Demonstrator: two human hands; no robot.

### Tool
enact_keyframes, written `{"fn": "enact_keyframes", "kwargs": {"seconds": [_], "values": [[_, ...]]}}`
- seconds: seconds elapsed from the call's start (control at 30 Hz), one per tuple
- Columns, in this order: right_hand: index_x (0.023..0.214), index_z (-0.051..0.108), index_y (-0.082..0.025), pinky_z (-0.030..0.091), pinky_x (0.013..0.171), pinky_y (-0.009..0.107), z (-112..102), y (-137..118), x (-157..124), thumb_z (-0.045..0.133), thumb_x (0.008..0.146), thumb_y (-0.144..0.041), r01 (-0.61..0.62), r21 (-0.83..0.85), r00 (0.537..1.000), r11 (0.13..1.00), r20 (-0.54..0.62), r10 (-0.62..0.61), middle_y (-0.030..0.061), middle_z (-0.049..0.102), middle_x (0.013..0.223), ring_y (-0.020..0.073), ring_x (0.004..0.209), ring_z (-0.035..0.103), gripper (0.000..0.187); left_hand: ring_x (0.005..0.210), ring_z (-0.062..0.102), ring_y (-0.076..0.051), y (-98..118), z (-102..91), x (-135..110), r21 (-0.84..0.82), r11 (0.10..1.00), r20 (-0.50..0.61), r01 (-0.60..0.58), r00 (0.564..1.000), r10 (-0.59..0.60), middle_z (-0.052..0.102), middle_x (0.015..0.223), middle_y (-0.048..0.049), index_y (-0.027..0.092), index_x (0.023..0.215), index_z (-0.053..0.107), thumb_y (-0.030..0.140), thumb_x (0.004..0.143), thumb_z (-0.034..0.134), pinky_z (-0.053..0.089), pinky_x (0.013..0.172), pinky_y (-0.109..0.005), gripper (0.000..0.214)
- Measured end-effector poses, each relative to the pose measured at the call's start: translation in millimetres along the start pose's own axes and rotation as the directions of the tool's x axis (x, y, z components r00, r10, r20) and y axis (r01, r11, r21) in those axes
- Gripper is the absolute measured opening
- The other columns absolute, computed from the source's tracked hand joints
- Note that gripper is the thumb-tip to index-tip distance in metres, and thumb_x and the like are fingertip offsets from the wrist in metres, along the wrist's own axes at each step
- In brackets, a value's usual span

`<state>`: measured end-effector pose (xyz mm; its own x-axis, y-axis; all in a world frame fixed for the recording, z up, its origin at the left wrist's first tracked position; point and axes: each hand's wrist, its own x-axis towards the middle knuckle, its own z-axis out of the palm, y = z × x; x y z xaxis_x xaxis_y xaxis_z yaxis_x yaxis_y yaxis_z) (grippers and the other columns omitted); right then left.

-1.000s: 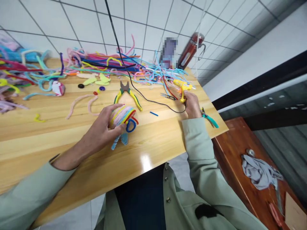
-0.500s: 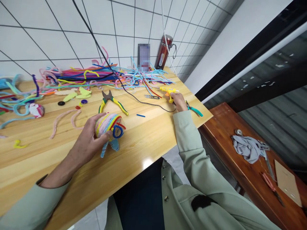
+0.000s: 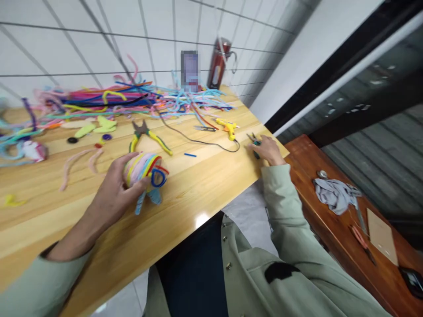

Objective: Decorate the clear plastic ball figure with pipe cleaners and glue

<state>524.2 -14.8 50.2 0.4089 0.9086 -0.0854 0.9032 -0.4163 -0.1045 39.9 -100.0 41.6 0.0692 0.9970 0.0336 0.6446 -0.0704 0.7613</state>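
Observation:
My left hand [image 3: 119, 178] is closed around a rounded craft piece [image 3: 140, 169] wound with pink, yellow and light blue pipe cleaners. A dark blue loop and a red strip show on its right end, and light blue pieces hang below. At the table's right edge, my right hand [image 3: 270, 150] has its fingers curled on small teal-handled pliers [image 3: 256, 144], whose jaws point away from me; the palm hides part of the handles. To their left lies a yellow glue gun [image 3: 227, 128] with its cord trailing left.
Yellow-green handled pliers [image 3: 144, 135], thread snips [image 3: 205, 128] and a short blue piece [image 3: 190, 155] lie on the table. Pipe cleaners [image 3: 109, 99] pile along the wall, near a phone [image 3: 189, 69] and red flask [image 3: 218, 66]. A lower brown table [image 3: 306, 163] stands at right.
My right hand has let go of the glue gun, which now rests on the table, and moved right onto the teal-handled pliers. My left hand keeps its hold; the view has shifted slightly.

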Motion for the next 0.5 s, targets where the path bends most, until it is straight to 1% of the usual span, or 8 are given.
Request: {"fn": "enact_keyframes", "kwargs": {"seconds": [0.07, 0.13, 0.17, 0.23, 0.33, 0.37, 0.43, 0.5], "values": [[0.151, 0.063, -0.006, 0.048, 0.122, 0.058, 9.7, 22.9, -5.0, 0.072, 0.094, -0.060, 0.024, -0.031, 0.998, 0.999, 0.065, -0.022, 0.0327, 0.064, 0.156, 0.0477, 0.144, 0.062, 0.079, 0.150, 0.055, -0.044, 1.1, 0.3, -0.8, -0.037, 0.999, 0.010, -0.021, 1.000, 0.022, 0.056, 0.162, -0.0209, 0.013, 0.158, 0.049, 0.053, 0.089, 0.064, 0.043, 0.130, -0.065, 0.081], [0.163, 0.049, -0.002, 0.041, 0.128, 0.058, 21.9, 36.6, -2.6, 0.069, 0.094, -0.062, 0.029, -0.026, 0.999, 0.999, 0.033, -0.028, 0.0362, 0.052, 0.166, 0.0503, 0.156, 0.051, 0.094, 0.149, 0.056, -0.043, 0.2, 0.4, -0.2, -0.063, 0.998, 0.030, -0.014, 0.999, 0.016, 0.056, 0.163, -0.0216, 0.012, 0.159, 0.049, 0.053, 0.087, 0.064, 0.042, 0.132, -0.064, 0.085], [0.165, 0.046, 0.000, 0.038, 0.130, 0.059, 27.5, 39.9, -0.6, 0.068, 0.095, -0.061, 0.020, -0.027, 1.000, 0.999, 0.020, -0.019, 0.0375, 0.049, 0.168, 0.0516, 0.159, 0.047, 0.095, 0.145, 0.059, -0.043, -0.9, 0.5, 0.3, -0.068, 0.998, 0.033, -0.007, 0.999, 0.010, 0.057, 0.161, -0.0212, 0.013, 0.160, 0.049, 0.054, 0.086, 0.065, 0.045, 0.129, -0.064, 0.086], [0.164, 0.047, 0.000, 0.037, 0.129, 0.063, 35.4, 41.5, 1.4, 0.065, 0.097, -0.059, 0.035, -0.023, 0.999, 0.999, -0.003, -0.035, 0.0396, 0.050, 0.166, 0.0541, 0.158, 0.047, 0.091, 0.138, 0.063, -0.041, -3.7, 1.2, 0.8, -0.073, 0.997, 0.042, -0.006, 0.999, 0.009, 0.059, 0.158, -0.0192, 0.016, 0.160, 0.049, 0.053, 0.086, 0.066, 0.052, 0.123, -0.062, 0.085], [0.155, 0.056, 0.002, 0.039, 0.126, 0.067, 37.8, 40.9, -3.3, 0.058, 0.097, -0.050, 0.059, -0.003, 0.995, 0.998, -0.079, -0.059, 0.0417, 0.058, 0.155, 0.0557, 0.153, 0.052, 0.078, 0.131, 0.065, -0.038, -6.9, 3.0, 0.4, -0.081, 0.996, 0.032, -0.027, 0.999, 0.029, 0.060, 0.154, -0.0176, 0.017, 0.160, 0.049, 0.050, 0.087, 0.068, 0.056, 0.119, -0.059, 0.083], [0.151, 0.060, 0.001, 0.040, 0.125, 0.068, 36.5, 41.6, -6.4, 0.054, 0.097, -0.047, 0.062, 0.027, 0.991, 0.998, -0.120, -0.058, 0.0409, 0.062, 0.150, 0.0554, 0.150, 0.055, 0.072, 0.130, 0.065, -0.037, -7.4, 3.6, 0.2, -0.083, 0.996, 0.029, -0.036, 0.999, 0.038, 0.060, 0.153, -0.0175, 0.017, 0.161, 0.049, 0.050, 0.087, 0.067, 0.055, 0.119, -0.059, 0.083], [0.141, 0.069, -0.004, 0.045, 0.120, 0.069, 31.6, 44.2, -14.3, 0.048, 0.096, -0.044, 0.081, 0.191, 0.972, 0.978, -0.232, -0.035, 0.0360, 0.071, 0.138, 0.0545, 0.141, 0.062, 0.064, 0.131, 0.064, -0.037, -7.3, 3.9, -0.2, -0.081, 0.995, 0.025, -0.051, 0.998, 0.053, 0.060, 0.153, -0.0173, 0.016, 0.161, 0.049, 0.049, 0.087, 0.067, 0.054, 0.121, -0.059, 0.082], [0.140, 0.070, -0.012, 0.053, 0.109, 0.068, 23.8, 44.5, -24.8, 0.039, 0.098, -0.048, 0.134, 0.393, 0.937, 0.910, -0.349, 0.013, 0.0290, 0.074, 0.134, 0.0520, 0.132, 0.069, 0.063, 0.133, 0.063, -0.038, -5.8, 3.0, -0.5, -0.078, 0.995, 0.025, -0.060, 0.998, 0.062, 0.060, 0.154, -0.0173, 0.016, 0.160, 0.050, 0.048, 0.088, 0.066, 0.052, 0.122, -0.058, 0.082]]}}
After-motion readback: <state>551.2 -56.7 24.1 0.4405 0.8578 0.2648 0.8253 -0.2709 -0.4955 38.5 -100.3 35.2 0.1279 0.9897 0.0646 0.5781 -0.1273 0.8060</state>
